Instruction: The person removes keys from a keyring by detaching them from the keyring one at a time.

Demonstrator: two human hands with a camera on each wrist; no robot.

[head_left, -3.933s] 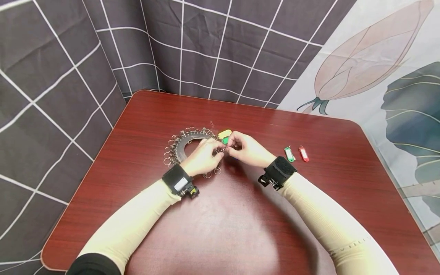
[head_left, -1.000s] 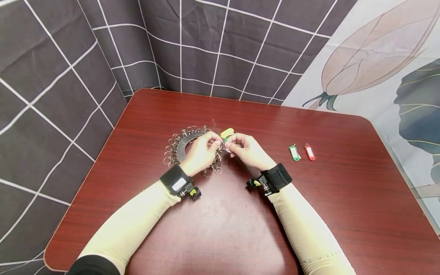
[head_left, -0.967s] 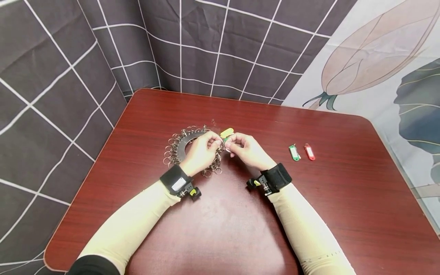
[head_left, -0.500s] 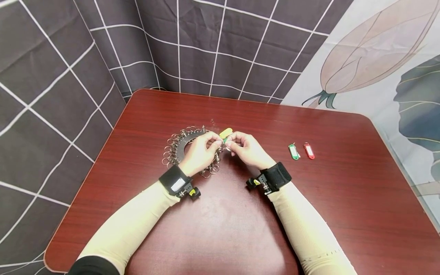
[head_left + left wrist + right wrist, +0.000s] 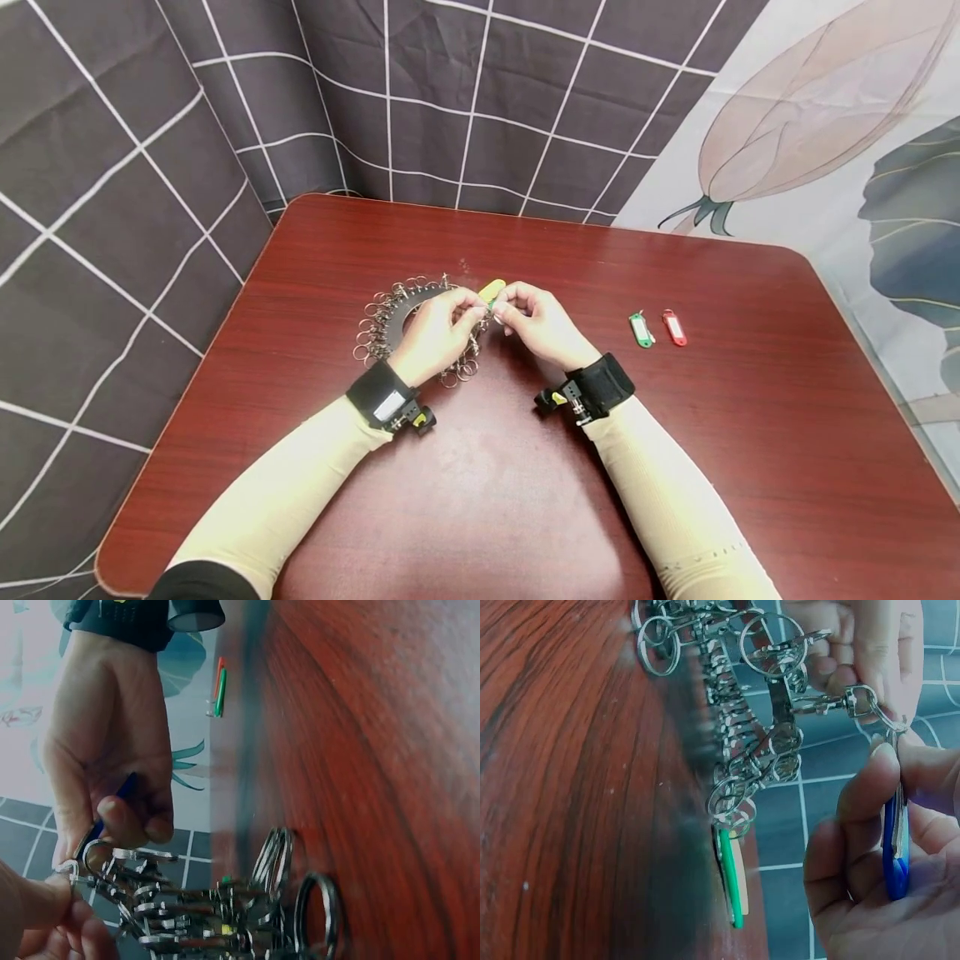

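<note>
A flat grey ring-shaped key holder (image 5: 393,325), fringed with metal clips and split rings, is on the table. My left hand (image 5: 441,335) reaches over its right side and pinches a split ring (image 5: 885,716) that hangs from one clip's swivel. Facing it, my right hand (image 5: 546,325) pinches a blue key tag (image 5: 895,859) with a flat metal piece, likely a key, lying along it. The tag's top meets the split ring between both hands' fingertips. A yellow key tag (image 5: 492,289) and a green key tag (image 5: 730,877) lie just beyond the fingers, by the holder.
Farther right on the table (image 5: 720,400) lie another green key tag (image 5: 641,330) and a red key tag (image 5: 674,327), side by side. A dark checked curtain (image 5: 427,108) stands behind the table's far edge and along its left.
Compared with 3.9 seconds ago, my right wrist has turned and its forearm has swung inward. Over the last second both hands stay nearly in place, with small finger movements at the split ring.
</note>
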